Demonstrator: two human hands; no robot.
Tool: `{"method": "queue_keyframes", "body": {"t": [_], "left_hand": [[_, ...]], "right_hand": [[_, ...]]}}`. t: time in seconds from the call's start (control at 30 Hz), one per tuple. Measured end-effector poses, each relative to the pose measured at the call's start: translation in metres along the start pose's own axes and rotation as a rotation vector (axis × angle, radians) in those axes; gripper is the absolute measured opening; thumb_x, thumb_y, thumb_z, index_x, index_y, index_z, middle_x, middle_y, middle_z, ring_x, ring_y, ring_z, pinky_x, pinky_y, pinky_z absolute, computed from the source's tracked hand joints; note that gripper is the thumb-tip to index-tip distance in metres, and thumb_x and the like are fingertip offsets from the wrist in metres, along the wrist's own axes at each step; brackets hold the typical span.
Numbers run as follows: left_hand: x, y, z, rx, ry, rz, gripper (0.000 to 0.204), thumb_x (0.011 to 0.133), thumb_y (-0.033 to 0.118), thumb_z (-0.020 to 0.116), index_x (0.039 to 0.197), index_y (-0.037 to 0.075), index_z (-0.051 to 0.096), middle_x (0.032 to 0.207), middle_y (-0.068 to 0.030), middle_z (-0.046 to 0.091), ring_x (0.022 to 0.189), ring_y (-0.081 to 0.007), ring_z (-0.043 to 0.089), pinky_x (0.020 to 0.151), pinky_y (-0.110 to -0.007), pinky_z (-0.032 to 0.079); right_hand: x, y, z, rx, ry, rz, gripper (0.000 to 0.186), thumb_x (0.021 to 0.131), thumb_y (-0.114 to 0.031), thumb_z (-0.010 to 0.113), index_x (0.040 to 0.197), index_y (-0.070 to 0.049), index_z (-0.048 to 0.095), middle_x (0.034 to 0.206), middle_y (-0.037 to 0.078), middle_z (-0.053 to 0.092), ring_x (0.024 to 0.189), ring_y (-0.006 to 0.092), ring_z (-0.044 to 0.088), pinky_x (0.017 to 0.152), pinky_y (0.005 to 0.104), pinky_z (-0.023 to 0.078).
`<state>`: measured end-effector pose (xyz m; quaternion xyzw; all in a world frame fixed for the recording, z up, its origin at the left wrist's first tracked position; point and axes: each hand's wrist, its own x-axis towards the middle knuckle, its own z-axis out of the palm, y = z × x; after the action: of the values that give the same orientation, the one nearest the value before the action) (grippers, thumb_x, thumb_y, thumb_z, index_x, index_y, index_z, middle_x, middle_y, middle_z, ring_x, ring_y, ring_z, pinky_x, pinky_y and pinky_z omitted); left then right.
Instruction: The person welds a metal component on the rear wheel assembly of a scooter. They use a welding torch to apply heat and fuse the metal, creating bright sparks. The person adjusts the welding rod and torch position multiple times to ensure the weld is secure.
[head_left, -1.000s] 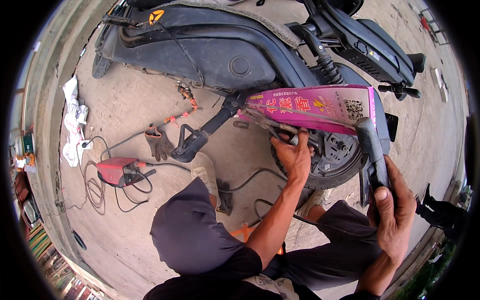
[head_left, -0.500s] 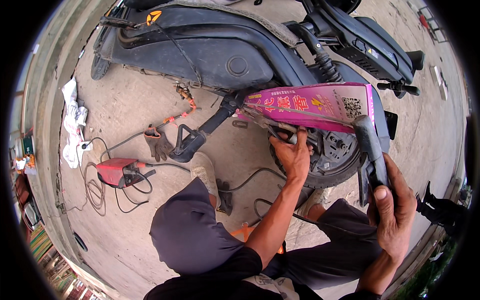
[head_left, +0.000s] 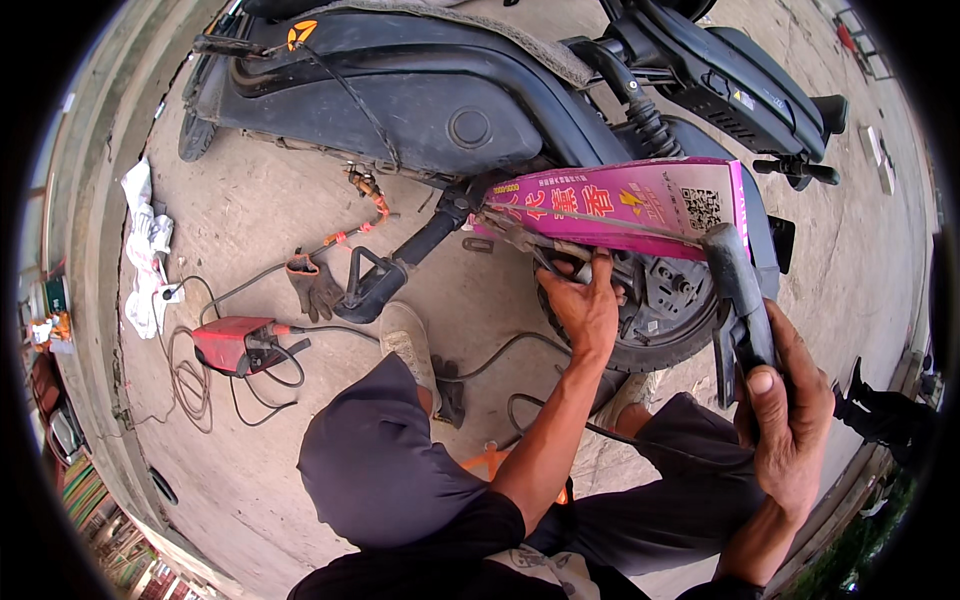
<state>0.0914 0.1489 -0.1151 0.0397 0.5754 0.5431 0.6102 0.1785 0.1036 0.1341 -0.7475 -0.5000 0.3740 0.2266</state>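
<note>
My right hand [head_left: 790,430] is closed around a black welding electrode holder [head_left: 738,290]. A thin welding rod [head_left: 640,228] runs left from its head, across the front of a pink printed cardboard sheet [head_left: 650,195]. The rod's far end is close to a rusty metal joint [head_left: 500,222] under a black electric scooter [head_left: 400,110], which lies tipped on its side. My left hand [head_left: 585,318] is closed on a grey metal part just below the cardboard, beside the rear wheel [head_left: 660,340]. Its fingertips are partly hidden, so I cannot make out the part's exact kind.
A red welding machine [head_left: 235,343] stands on the concrete at left, with black cables trailing from it. Nearby are a dark work glove [head_left: 315,287], a white cloth bag [head_left: 148,250] and the black stand [head_left: 400,260] sticking out from the scooter. A cable passes by my legs.
</note>
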Motion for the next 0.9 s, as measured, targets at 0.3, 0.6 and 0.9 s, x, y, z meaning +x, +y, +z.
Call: {"method": "queue_keyframes", "body": {"t": [0.3,0.6,0.9], "left_hand": [[0.0023,-0.0013,-0.0008,0.010,-0.002,0.014,0.048,0.092,0.018,0.075,0.107,0.007,0.031,0.084,-0.0118,0.060,0.048,-0.0144,0.058,0.040,-0.027,0.048],[-0.0002,0.0030,0.0002,-0.005,-0.011,-0.007,0.053,0.091,0.021,0.077,0.110,0.005,0.029,0.084,-0.0114,0.055,0.049,-0.0159,0.056,0.042,-0.028,0.048],[0.0004,0.0035,-0.0001,0.020,0.001,-0.021,0.054,0.090,0.021,0.077,0.111,0.004,0.030,0.084,-0.0117,0.056,0.049,-0.0156,0.056,0.042,-0.028,0.047]], "right_hand": [[0.0009,-0.0020,-0.0009,0.002,-0.010,-0.012,0.064,0.104,-0.042,0.060,0.147,0.005,0.050,0.066,-0.004,0.048,0.048,0.0022,0.042,0.044,0.0205,0.031],[0.0008,-0.0002,0.0001,0.002,-0.004,-0.010,0.065,0.104,-0.043,0.060,0.147,0.004,0.050,0.066,-0.004,0.047,0.048,0.0022,0.041,0.044,0.0206,0.030],[0.0025,-0.0028,0.0021,0.054,0.039,-0.011,0.062,0.101,-0.038,0.067,0.141,0.008,0.056,0.064,-0.004,0.050,0.051,0.0029,0.044,0.047,0.0220,0.031]]}}
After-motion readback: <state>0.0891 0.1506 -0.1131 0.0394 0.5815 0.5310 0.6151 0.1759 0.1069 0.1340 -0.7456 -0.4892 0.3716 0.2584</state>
